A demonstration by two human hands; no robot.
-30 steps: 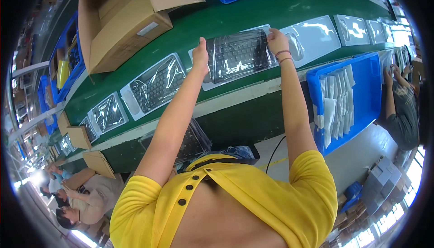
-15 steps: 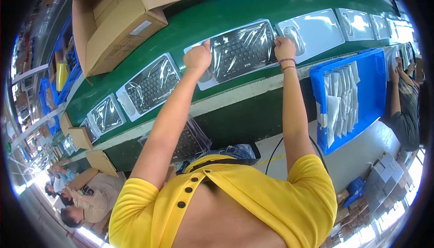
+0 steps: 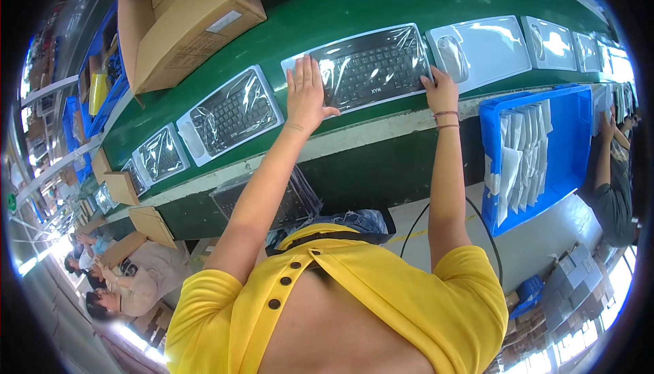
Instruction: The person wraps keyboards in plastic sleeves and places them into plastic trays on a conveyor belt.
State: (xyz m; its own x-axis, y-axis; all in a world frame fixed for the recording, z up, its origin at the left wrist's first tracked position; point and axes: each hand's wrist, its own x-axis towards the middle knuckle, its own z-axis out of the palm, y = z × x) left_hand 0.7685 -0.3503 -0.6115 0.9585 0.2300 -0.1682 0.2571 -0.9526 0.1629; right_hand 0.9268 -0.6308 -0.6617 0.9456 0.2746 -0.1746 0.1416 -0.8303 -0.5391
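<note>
A black keyboard (image 3: 376,67) lies in a pale tray in front of me, under shiny clear film. Flat on the tray's left end rests my left hand (image 3: 306,98), fingers stretched out and thumb apart. My right hand (image 3: 443,93) is bent closed at the tray's lower right corner, with thumb and fingertips on its edge. To the right sits a pale tray (image 3: 496,50) with a mouse (image 3: 450,55) under film and no keyboard in it. Left of my hands lies another film-covered keyboard (image 3: 231,115) in its tray.
More trays run along the green belt (image 3: 300,30) on both sides. An open cardboard box (image 3: 197,40) stands at the far left. A blue bin (image 3: 569,156) with white packets (image 3: 524,159) hangs by the right edge. Other people work at both sides.
My left hand has gone from a closed grip at the tray's left end to lying flat there. My right hand has slid down to the lower right corner.
</note>
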